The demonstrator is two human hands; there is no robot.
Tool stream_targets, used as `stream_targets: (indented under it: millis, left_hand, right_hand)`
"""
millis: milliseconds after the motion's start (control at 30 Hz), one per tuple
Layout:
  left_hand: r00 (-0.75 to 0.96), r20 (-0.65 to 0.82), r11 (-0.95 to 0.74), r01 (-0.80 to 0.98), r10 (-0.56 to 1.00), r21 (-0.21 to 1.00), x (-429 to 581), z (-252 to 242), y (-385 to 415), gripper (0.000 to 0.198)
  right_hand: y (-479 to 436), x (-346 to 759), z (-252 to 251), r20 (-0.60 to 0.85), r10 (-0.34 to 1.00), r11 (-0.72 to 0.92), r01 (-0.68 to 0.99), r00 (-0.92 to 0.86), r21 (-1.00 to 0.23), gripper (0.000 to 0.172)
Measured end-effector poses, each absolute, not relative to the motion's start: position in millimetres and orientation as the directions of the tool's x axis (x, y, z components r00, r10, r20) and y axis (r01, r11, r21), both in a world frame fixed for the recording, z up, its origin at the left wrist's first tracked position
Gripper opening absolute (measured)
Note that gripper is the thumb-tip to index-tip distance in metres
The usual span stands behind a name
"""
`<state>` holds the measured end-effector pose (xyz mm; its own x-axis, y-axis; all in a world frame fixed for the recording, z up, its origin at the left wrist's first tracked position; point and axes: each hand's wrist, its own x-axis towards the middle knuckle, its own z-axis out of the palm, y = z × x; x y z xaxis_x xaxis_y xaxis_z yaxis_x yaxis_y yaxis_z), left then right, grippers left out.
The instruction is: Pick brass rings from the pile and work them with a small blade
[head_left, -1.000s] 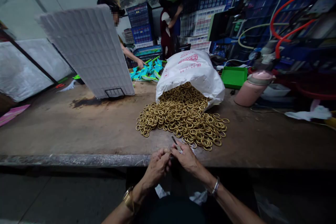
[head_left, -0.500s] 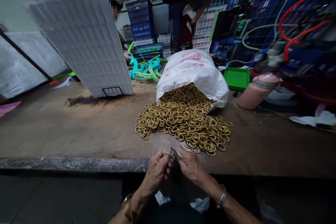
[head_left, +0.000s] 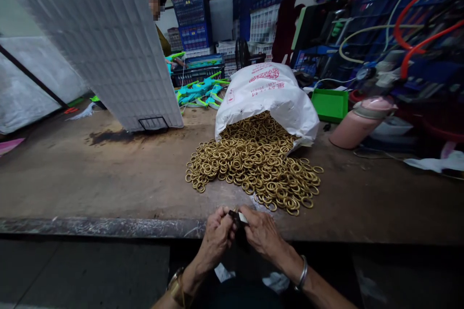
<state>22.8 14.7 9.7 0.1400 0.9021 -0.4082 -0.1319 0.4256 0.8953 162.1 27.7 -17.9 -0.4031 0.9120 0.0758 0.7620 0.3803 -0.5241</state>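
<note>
At the table's front edge my left hand (head_left: 217,231) pinches what looks like a gold ring, mostly hidden by the fingers. My right hand (head_left: 264,232) is closed around a small dark tool (head_left: 236,218) with a pale part; its exact kind does not show. The tool's dark end meets the left fingertips. Just beyond both hands, a heap of gold rings (head_left: 250,166) spreads over the wooden table (head_left: 145,183). More rings lie in the mouth of a white sack (head_left: 264,91) with red print, which rests on its side.
A tall white ribbed panel (head_left: 105,53) stands at left on a wire stand. Turquoise and green plastic parts (head_left: 201,91) lie behind it. Right of the sack are a green tray (head_left: 329,105) and a pink bottle (head_left: 362,123). Two people are beyond the table, near stacked crates (head_left: 190,9).
The tool in my right hand has turned, showing a broader dark end and pale part between the hands. In the background, the person at right has straightened and shifted right.
</note>
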Motion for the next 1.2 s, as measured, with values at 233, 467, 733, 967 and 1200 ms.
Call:
stream_targets:
  millis: [233,467,733,967,1200]
  left_hand:
    - [0.092,-0.413,0.420,-0.076,0.906,0.904,24.3,10.2,13.1,0.029]
    - [0.098,-0.412,0.417,-0.042,0.906,0.908,20.1,11.5,12.7,0.032]
    - [0.196,-0.427,0.464,-0.208,0.882,0.861,6.4,7.0,-1.8,0.030]
    - [0.262,-0.439,0.511,-0.452,0.860,0.731,6.9,18.5,-5.3,0.035]
    - [0.276,-0.465,0.539,-0.490,0.841,0.685,1.1,-14.7,15.9,0.042]
  right_hand:
    - [25.0,157.0,-13.0,0.038,0.934,0.328,0.809,-0.355,-0.488,0.029]
    - [27.0,155.3,-10.1,0.013,0.931,0.334,0.836,-0.365,-0.436,0.024]
    - [26.4,146.4,-12.8,0.012,0.941,0.318,0.874,-0.337,-0.367,0.023]
    - [55.8,153.7,-15.0,0.090,0.987,0.152,0.935,-0.129,-0.320,0.025]
    - [81.4,156.2,-29.0,0.190,0.981,0.063,0.987,-0.034,-0.147,0.032]
